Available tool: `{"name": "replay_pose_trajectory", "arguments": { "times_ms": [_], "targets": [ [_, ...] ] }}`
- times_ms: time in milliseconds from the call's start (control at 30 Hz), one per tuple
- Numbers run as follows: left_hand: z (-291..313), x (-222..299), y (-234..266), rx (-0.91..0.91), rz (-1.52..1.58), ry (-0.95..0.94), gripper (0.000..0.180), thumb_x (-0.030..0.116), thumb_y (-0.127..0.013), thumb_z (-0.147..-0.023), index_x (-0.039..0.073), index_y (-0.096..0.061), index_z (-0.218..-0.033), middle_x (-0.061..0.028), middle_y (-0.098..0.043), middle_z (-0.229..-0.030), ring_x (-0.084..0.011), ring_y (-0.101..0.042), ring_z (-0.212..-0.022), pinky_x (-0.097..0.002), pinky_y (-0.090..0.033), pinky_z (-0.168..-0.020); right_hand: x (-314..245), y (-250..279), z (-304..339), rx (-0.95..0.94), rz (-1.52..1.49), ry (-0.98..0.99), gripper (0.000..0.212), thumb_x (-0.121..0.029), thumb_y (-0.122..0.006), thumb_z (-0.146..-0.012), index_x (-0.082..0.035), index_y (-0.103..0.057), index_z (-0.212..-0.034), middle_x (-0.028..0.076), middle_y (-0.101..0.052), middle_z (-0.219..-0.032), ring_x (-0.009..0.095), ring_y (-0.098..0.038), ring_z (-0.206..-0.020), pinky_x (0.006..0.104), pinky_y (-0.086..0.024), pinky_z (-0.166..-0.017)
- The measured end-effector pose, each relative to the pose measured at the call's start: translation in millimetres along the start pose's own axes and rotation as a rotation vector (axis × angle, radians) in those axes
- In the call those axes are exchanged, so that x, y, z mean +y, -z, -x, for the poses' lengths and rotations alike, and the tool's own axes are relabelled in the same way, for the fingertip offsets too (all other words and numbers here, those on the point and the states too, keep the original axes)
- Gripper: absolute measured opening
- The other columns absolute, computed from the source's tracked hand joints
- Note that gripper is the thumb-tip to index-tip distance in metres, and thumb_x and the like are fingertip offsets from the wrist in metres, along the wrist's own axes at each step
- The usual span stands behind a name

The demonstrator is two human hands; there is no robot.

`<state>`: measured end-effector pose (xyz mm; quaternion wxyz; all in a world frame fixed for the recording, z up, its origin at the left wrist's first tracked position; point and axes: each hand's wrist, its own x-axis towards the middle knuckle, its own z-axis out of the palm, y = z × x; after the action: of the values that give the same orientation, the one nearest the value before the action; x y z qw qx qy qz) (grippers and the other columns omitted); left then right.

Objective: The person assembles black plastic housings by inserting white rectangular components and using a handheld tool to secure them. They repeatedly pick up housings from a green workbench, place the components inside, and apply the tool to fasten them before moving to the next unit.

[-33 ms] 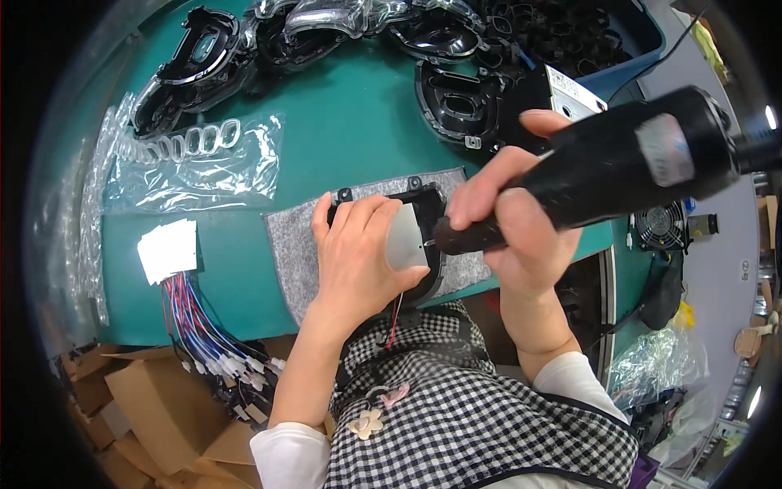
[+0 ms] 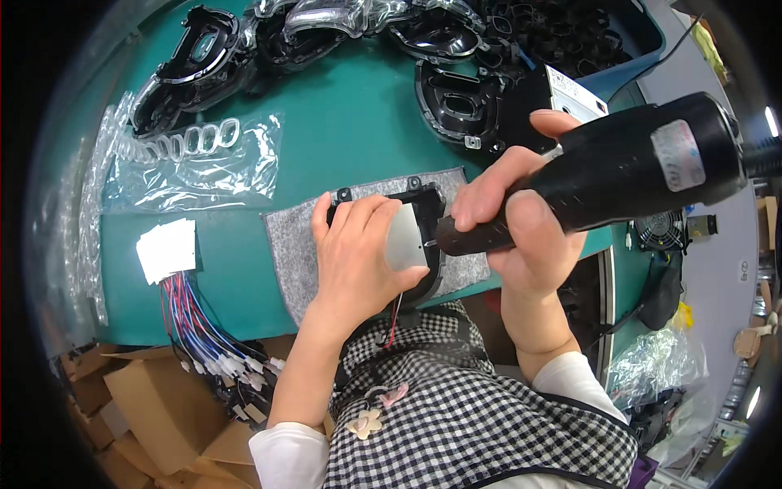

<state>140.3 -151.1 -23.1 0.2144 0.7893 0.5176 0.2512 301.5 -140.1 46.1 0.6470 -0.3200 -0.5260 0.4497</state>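
Note:
My left hand [image 2: 356,253] is bent over a pale flat plate [image 2: 406,236] lying in a black plastic housing [image 2: 432,204]. The thumb rests at the plate's near corner and the fingers reach across it, so the palm hides much of both. My right hand [image 2: 521,220] is wrapped round a black electric screwdriver [image 2: 619,167]. Its thin bit points left, close to a small hole at the plate's right edge; contact cannot be made out. Under the housing lies a grey felt mat [image 2: 293,261]. Red and white wires [image 2: 394,322] hang from the housing's near side.
Left of the mat sit stacked white plates [image 2: 168,250] with bundled coloured wires [image 2: 208,326]. Behind them, a clear plastic bag [image 2: 195,179] bears white rings. Black housings [image 2: 460,102] line the far side. A blue bin [image 2: 643,49] of black parts stands far right, cardboard boxes [image 2: 167,407] lower left.
The screwdriver and my right hand have shifted slightly to the right, with the bit a little more exposed. My left hand and the housing stay in place.

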Motion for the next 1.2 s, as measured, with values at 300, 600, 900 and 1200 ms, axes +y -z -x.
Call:
{"name": "replay_pose_trajectory", "arguments": {
  "times_ms": [300,600,900,1200],
  "targets": [
    [-1,1,-6,0.06,-0.035,-0.037,0.069,0.026,-0.085,-0.049,0.007,-0.06,-0.11,-0.0053,-0.058,-0.108,-0.0231,-0.053,-0.105,-0.0469,-0.019,-0.109,29,3,4,-0.086,0.046,0.003,0.067,-0.015,-0.068,-0.077,0.007,-0.029,-0.127,0.012,-0.059,-0.07,0.017,-0.058,-0.058,0.0274,-0.05,-0.059],
    [-2,5,-3,0.042,-0.053,-0.043,0.069,0.026,-0.084,-0.049,0.006,-0.058,-0.111,-0.0056,-0.057,-0.108,-0.024,-0.051,-0.107,-0.0494,-0.017,-0.11,32,12,7,-0.04,-0.058,0.037,0.062,-0.009,-0.063,-0.079,0.006,-0.031,-0.129,0.011,-0.059,-0.069,0.016,-0.056,-0.053,0.0292,-0.05,-0.057],
    [4,-9,-10,-0.02,-0.19,-0.137,0.081,0.047,-0.069,-0.062,0.003,-0.043,-0.125,-0.0141,-0.046,-0.12,-0.0318,-0.04,-0.117,-0.0537,-0.01,-0.11,-35,123,3,0.466,0.29,0.502,0.054,-0.005,-0.058,-0.083,0.008,-0.033,-0.128,0.007,-0.057,-0.062,0.015,-0.056,-0.052,0.0286,-0.05,-0.056],
    [26,-27,6,0.131,-0.056,-0.032,0.09,0.055,-0.074,-0.061,0.009,-0.044,-0.133,-0.0151,-0.033,-0.143,-0.0341,-0.02,-0.138,-0.0556,-0.002,-0.111,-32,99,17,0.337,0.215,0.295,0.059,-0.009,-0.056,-0.083,0.008,-0.027,-0.131,0.01,-0.055,-0.059,0.016,-0.054,-0.05,0.0291,-0.048,-0.054]
  ]
}}
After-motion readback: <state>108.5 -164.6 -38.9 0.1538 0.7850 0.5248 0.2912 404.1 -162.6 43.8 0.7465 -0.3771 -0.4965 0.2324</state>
